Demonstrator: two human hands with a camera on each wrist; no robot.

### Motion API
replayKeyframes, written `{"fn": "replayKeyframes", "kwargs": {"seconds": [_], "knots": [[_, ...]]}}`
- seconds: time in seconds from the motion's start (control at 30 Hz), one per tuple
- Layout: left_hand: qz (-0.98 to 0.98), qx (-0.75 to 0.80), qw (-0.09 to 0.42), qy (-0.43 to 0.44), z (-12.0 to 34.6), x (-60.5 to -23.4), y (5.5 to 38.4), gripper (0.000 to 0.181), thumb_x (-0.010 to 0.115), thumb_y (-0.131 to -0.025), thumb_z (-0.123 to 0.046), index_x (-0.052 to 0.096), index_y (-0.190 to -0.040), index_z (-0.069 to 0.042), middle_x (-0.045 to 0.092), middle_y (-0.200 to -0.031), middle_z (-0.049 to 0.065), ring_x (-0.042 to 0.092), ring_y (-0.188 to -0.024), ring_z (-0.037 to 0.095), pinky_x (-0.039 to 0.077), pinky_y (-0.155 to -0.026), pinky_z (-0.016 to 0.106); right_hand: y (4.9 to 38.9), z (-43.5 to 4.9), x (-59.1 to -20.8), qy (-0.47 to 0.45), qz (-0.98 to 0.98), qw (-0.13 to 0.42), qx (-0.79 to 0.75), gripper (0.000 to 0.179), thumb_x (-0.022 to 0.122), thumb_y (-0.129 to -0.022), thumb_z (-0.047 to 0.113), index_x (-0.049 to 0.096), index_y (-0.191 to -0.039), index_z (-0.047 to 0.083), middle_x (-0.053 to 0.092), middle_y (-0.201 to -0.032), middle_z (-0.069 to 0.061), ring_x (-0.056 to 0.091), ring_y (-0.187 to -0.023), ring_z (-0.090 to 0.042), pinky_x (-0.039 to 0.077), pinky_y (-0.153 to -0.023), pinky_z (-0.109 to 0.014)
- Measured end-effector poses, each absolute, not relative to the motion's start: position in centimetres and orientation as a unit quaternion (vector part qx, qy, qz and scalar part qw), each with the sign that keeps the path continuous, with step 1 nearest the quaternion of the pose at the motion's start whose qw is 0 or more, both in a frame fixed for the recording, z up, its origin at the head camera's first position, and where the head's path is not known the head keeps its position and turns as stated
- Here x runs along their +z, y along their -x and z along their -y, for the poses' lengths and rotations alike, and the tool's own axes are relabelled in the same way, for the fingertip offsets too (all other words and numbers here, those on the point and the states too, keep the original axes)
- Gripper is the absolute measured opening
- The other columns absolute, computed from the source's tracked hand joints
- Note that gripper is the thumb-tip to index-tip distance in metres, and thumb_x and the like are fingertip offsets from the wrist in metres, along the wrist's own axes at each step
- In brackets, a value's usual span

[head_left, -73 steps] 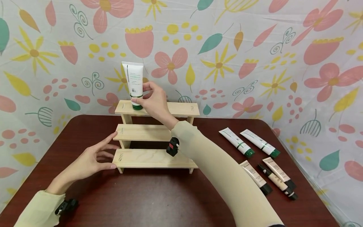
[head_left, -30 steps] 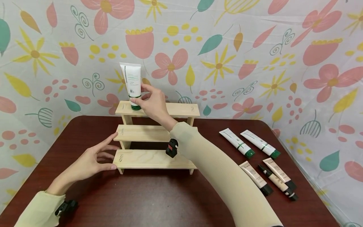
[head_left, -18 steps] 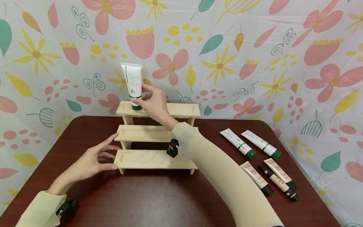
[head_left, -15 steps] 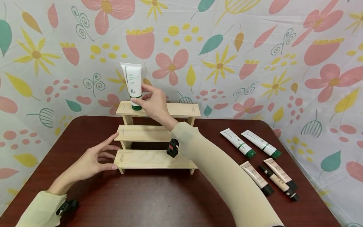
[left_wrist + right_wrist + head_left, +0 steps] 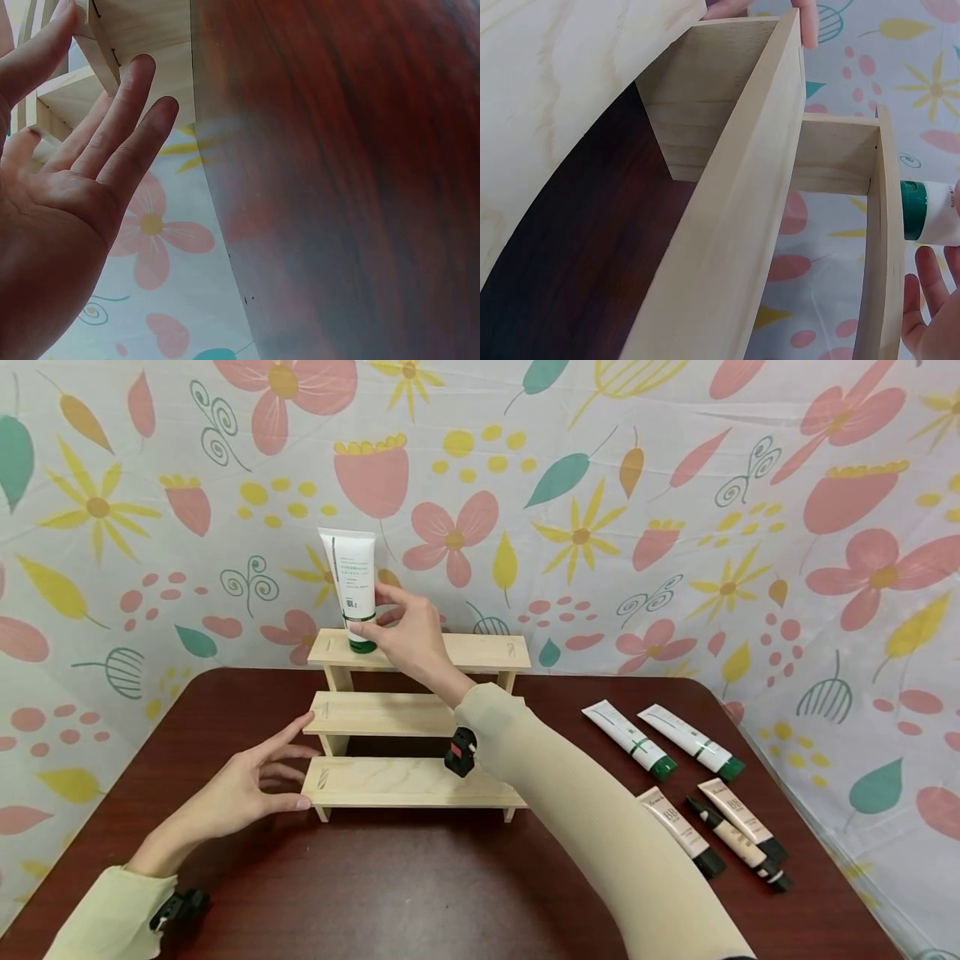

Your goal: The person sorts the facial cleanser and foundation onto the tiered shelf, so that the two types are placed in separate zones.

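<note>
A white squeeze tube (image 5: 356, 572) with a green cap stands cap-down at the left end of the top step of a pale wooden three-step display rack (image 5: 412, 781). My right hand (image 5: 412, 631) pinches the tube low down, thumb in front and fingers behind. In the right wrist view the green cap (image 5: 913, 211) is right at the top board. My left hand (image 5: 228, 789) steadies the rack's left side, its fingers fairly straight, with the thumb at the bottom step and the index fingertip at the middle one. The left wrist view shows those fingers (image 5: 124, 112) spread beside the rack's end.
Two more white tubes (image 5: 628, 737) with green caps lie on the dark red table (image 5: 375, 893) to the right. Nearer lie two beige BB cream tubes (image 5: 678, 827) with black caps and a slim beige-and-black tube (image 5: 738, 843). A floral cloth (image 5: 480, 460) hangs behind the table.
Hardly anything differs. The tube, both hands and the rack keep their places; the whole view shifts very slightly.
</note>
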State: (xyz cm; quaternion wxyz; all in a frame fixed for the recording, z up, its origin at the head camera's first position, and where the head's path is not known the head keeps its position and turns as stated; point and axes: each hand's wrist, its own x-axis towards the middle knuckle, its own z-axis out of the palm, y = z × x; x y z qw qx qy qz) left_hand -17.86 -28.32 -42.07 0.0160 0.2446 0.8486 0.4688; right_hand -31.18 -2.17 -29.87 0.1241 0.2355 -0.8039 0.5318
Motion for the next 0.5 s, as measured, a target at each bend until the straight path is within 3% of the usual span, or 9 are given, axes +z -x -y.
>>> {"fn": "replayKeyframes", "kwargs": {"seconds": [0.27,0.5], "knots": [[-0.846,0.472,0.016,-0.246,28.2,-42.2,17.9,0.111,0.091,-0.083,-0.008,0.024,-0.17,-0.024,0.064,-0.134,0.021,0.073,-0.102,0.021,0.06,-0.087,0.037,31.0,0.2,-30.2,-0.244,0.786,0.124,0.554,0.057,0.089,-0.089,0.014,0.068,-0.141,0.01,0.073,-0.122,-0.007,0.071,-0.091,-0.017,0.055,-0.073,-0.027],[-0.848,0.47,0.013,-0.244,28.3,-42.1,17.8,0.111,0.091,-0.083,-0.008,0.024,-0.17,-0.025,0.064,-0.134,0.021,0.073,-0.102,0.021,0.06,-0.087,0.037,30.3,-2.4,-29.9,-0.252,0.798,0.129,0.532,0.054,0.088,-0.089,0.016,0.069,-0.14,0.012,0.073,-0.121,0.0,0.069,-0.092,-0.016,0.055,-0.077,-0.03]]}}
